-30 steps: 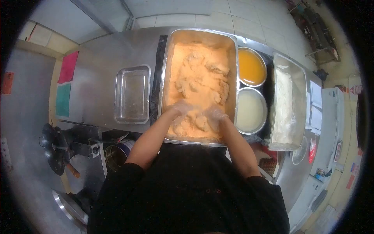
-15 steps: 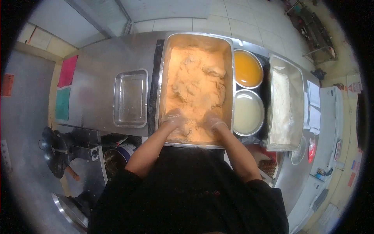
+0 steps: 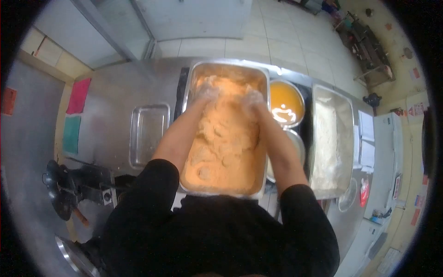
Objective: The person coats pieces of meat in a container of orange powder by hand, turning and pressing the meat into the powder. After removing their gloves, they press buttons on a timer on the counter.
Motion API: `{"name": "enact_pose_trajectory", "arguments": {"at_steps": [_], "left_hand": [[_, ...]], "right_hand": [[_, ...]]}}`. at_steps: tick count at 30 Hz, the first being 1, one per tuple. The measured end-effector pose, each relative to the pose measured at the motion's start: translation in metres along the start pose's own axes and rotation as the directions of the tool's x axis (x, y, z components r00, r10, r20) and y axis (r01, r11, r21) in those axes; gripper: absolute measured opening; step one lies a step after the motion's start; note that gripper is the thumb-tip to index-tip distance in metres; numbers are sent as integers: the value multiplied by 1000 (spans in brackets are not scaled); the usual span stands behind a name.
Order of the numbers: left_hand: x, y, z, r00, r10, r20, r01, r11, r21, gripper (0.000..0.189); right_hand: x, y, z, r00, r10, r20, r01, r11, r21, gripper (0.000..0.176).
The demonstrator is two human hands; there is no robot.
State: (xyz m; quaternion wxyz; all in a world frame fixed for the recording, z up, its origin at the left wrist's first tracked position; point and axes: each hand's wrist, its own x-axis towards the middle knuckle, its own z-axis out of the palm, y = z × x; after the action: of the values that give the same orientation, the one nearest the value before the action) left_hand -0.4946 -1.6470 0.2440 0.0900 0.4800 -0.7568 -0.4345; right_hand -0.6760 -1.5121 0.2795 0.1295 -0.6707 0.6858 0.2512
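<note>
A deep metal tray [image 3: 271, 138] of orange breading powder [image 3: 226, 159] lies in front of me. Lumpy pieces coated in the powder sit in its middle, too buried to name. At the tray's far end, my left hand [image 3: 208, 92] is in the powder on the left side. My right hand [image 3: 252, 98] is level with it near the right wall. Both wear clear, powder-dusted plastic gloves. Motion smears the fingers, and the powder partly hides them, so their grip does not show.
Right of the tray stand a round pan of orange liquid [image 3: 287, 102] and a pan of pale liquid [image 3: 297, 143], partly behind my forearm. Farther right is a long tray of white flour [image 3: 327, 143]. A small metal tray [image 3: 150, 134] sits on the left counter.
Both hands have moved from the near end of the tray to its far end. The powder at the near end now lies smoother, and the camera view has shifted.
</note>
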Motion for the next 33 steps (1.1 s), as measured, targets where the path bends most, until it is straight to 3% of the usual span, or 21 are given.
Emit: {"name": "enact_pose_trajectory", "arguments": {"at_steps": [1,2,6,7,8,10,12,13,14,16,17,18,19,20,21,22,25,29,31,32,33], "left_hand": [[3,5,2,996,60,-65,-53,993,102,62],[10,5,5,986,118,-118,-92,974,208,61],[45,-48,33,994,76,75,-84,991,105,67],[22,-28,26,968,91,235,-150,956,250,62],[10,-32,26,948,81,308,-181,933,312,60],[-7,-65,36,882,94,462,-316,845,431,53],[-41,-78,45,869,50,491,-302,841,448,43],[-69,-69,44,897,-18,441,-182,895,407,38],[-86,-60,44,895,-21,445,-180,897,404,38],[-104,-37,35,665,6,747,-596,607,526,33],[-117,-31,35,665,1,747,-592,611,525,33],[-129,-26,35,800,48,598,-483,645,593,31],[-138,-20,34,903,83,421,-359,685,634,30],[-145,-12,28,906,76,416,-348,693,631,30],[-152,-3,20,880,49,473,-355,729,585,29],[-156,1,17,849,28,527,-359,764,537,30],[-158,-30,37,882,29,471,-320,770,552,34],[-163,-40,43,915,79,395,-316,749,582,39],[-170,-30,40,980,77,183,-163,841,516,41],[-166,-38,45,980,73,185,-160,842,515,41],[-161,-53,53,944,89,318,-261,791,553,41]], "right_hand": [[15,-5,19,958,243,-152,-169,906,387,59],[27,-9,29,848,497,-184,-218,643,734,68],[30,-14,25,908,379,-180,-125,654,746,71],[22,-20,20,915,365,-171,-120,651,749,71],[6,-19,0,981,175,-80,-81,751,655,69],[5,-27,16,999,-22,44,-7,832,554,67],[31,-43,82,980,-142,140,56,870,490,63],[7,-51,70,978,-146,148,55,868,493,63],[-37,-59,27,960,-178,218,38,850,526,62],[-58,-58,-11,938,-212,274,27,833,552,60],[-58,-53,-12,962,-202,186,53,803,594,57],[-57,-44,-10,978,-187,97,86,774,627,53],[-11,-30,30,991,-107,77,69,919,387,50],[15,-25,41,996,84,-35,-59,887,458,50],[40,-21,51,951,271,-145,-148,817,557,50],[43,-21,36,791,594,-149,-158,434,887,52],[126,-22,67,743,564,-361,-44,579,814,56],[138,-73,19,771,451,-450,169,535,827,56],[139,-95,7,734,327,-595,395,507,766,59],[141,-107,8,738,325,-591,393,505,768,59],[146,-121,22,721,332,-608,359,571,738,58]]}}
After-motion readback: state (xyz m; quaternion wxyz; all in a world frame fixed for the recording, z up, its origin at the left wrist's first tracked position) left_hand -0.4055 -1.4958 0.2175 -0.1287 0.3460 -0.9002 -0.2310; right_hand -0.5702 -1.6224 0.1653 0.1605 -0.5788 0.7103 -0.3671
